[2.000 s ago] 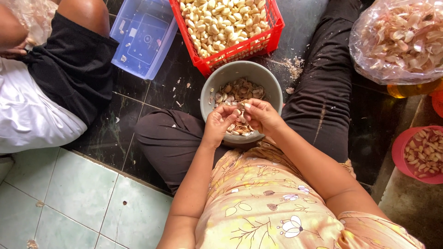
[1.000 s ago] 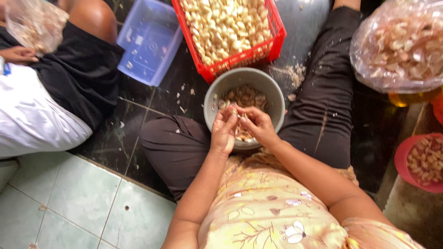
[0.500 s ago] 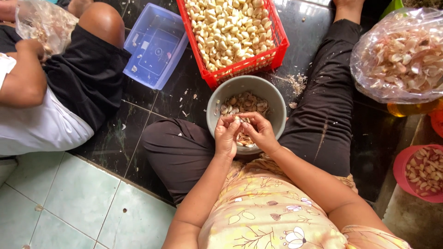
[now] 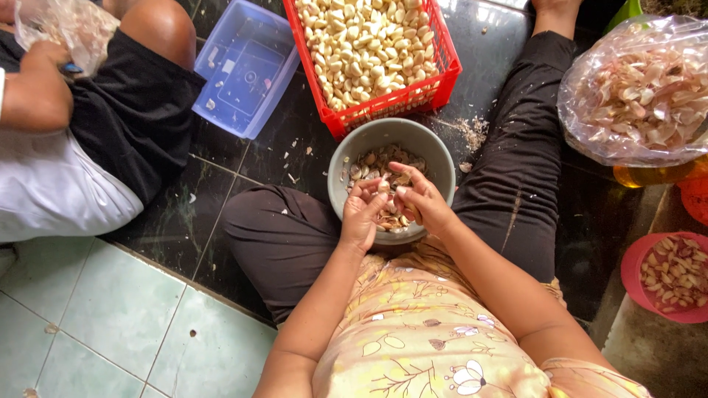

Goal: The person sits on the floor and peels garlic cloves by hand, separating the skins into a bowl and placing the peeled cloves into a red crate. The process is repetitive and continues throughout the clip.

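Bowl [image 4: 346, 158] shifted lower, garlic clove [image 4: 384, 187] between hands

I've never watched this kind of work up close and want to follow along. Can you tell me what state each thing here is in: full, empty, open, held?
Left hand: over the bowl, pinching a clove.
Right hand: over the bowl, fingers on the same clove.
Garlic clove: held between both hands.
Grey bowl: partly filled with unpeeled cloves.
Red crate: nearly full of peeled cloves.
Blue tub: open, almost empty.
Clear bag: open, stuffed with skins.
Pink bowl: holding skins.
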